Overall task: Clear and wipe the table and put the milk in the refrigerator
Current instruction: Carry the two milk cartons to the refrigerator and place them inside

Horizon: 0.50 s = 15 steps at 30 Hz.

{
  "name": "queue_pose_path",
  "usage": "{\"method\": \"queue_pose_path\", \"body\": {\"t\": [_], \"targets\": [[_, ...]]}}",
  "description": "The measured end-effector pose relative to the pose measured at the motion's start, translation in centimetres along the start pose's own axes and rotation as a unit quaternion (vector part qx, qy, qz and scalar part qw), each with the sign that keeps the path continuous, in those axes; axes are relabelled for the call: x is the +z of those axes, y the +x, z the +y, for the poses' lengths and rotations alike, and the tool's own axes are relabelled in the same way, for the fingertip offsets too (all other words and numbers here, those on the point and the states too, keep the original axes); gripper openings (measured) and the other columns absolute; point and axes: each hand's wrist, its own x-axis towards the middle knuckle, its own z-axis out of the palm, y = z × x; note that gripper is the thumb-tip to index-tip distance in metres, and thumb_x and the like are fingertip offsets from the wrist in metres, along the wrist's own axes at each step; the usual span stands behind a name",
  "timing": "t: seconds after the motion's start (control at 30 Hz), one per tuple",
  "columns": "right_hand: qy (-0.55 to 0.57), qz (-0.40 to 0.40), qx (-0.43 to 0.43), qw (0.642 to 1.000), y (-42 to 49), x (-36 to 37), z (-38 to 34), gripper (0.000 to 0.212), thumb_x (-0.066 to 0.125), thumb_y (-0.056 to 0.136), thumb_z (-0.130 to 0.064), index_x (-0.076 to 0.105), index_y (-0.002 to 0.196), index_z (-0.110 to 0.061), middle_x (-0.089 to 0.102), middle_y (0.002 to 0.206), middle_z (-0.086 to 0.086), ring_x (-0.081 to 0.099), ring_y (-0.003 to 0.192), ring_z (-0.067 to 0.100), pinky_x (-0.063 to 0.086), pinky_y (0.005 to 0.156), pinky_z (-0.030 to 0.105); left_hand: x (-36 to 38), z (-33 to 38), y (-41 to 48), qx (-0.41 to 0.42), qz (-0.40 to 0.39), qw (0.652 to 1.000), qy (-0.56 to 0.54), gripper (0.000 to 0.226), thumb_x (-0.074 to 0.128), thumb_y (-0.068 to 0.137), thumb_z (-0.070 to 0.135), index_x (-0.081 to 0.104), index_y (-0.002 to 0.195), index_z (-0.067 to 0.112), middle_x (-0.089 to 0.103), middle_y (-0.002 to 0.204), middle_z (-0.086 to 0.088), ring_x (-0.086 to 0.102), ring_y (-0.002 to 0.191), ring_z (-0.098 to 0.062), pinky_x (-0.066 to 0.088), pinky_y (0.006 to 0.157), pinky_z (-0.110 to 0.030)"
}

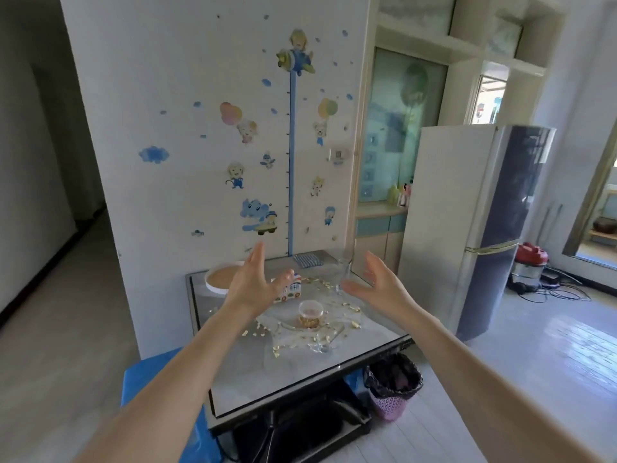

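Milk carton (289,290) is still sitting mid-table, partly behind the left hand (251,286), so nothing looks done yet imo. Crumbs (337,312) are scattered all over the table (267,372), plus a small clear cup (310,314) of snack bits, a round tray (222,279) and a folded cloth (307,260) at the back. Both hands, left and right hand (380,285), are spread wide and holding nothing. Refrigerator (480,228) stands shut, off to the right. There's glassware near the front edge, too blurry to name.
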Motion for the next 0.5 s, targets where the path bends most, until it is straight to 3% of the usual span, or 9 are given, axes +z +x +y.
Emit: {"method": "queue_pose_path", "body": {"t": [0.13, 0.27, 0.5], "targets": [[0.007, -0.028, 0.004, 1.000, 8.2, 0.9, 3.6, 0.094, 0.072, 0.068, -0.051, 0.024, 0.144, -0.022, 0.038, 0.146, -0.002, 0.037, 0.134, 0.019, 0.036, 0.108, 0.038, 3.3, -2.0, 6.8, -0.026, 0.003, 1.000, 0.003, 0.077, 0.053, 0.089, 0.039, 0.011, 0.146, 0.010, 0.028, 0.150, -0.010, 0.032, 0.135, -0.027, 0.031, 0.105, -0.037], [0.014, -0.042, 0.017, 0.999, 16.6, 1.9, 6.4, 0.089, 0.071, 0.077, -0.036, 0.018, 0.146, -0.017, 0.032, 0.149, 0.002, 0.032, 0.137, 0.019, 0.034, 0.107, 0.036, 6.0, -4.0, 13.5, -0.060, 0.008, 0.998, -0.007, 0.078, 0.055, 0.088, 0.039, 0.011, 0.147, 0.012, 0.029, 0.149, -0.012, 0.029, 0.136, -0.027, 0.031, 0.106, -0.038], [-0.018, -0.079, 0.032, 0.996, 28.0, 6.0, 11.7, 0.092, 0.070, 0.077, -0.036, 0.015, 0.147, -0.016, 0.030, 0.150, 0.006, 0.032, 0.137, 0.019, 0.033, 0.107, 0.035, 10.2, -9.7, 23.0, -0.103, 0.011, 0.994, -0.021, 0.075, 0.057, 0.086, 0.039, 0.019, 0.144, 0.011, 0.034, 0.145, -0.013, 0.032, 0.132, -0.029, 0.035, 0.105, -0.044]]}}
